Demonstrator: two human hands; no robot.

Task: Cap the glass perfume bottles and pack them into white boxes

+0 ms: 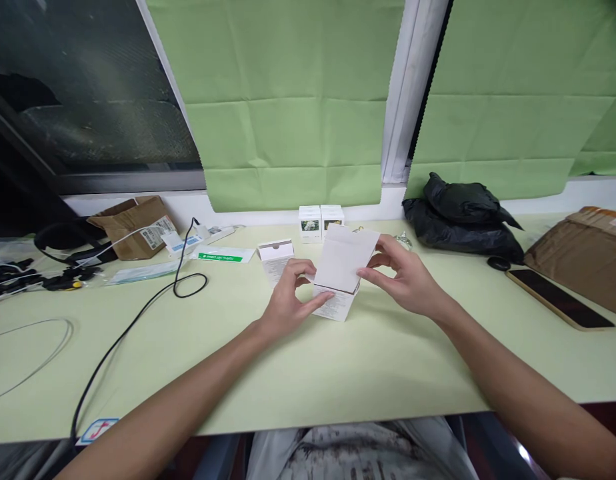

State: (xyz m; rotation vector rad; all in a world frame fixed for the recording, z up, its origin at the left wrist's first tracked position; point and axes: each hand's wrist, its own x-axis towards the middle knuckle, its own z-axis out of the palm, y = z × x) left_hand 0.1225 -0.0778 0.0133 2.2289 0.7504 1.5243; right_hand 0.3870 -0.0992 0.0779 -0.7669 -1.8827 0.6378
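In front of me, my left hand (287, 299) grips a small white box (337, 308) by its sides, the thumb lying across its printed front. A plain white card panel (347, 259) stands up from the top of that box. My right hand (407, 279) pinches the panel's right edge between thumb and fingers. Whether the panel is a flap or a separate piece, I cannot tell. Just left of the box, partly behind my left fingers, is another white box (277, 252) with its top facing me. A small shiny object (403, 240) lies beyond my right hand.
Two white boxes with flower pictures (311, 225) stand by the wall. To the left are a cardboard carton (135, 230), a green-and-white packet (224, 255) and a black cable (138, 319). Black plastic bags (461, 220), a phone (558, 299) and a brown parcel (583, 257) lie right.
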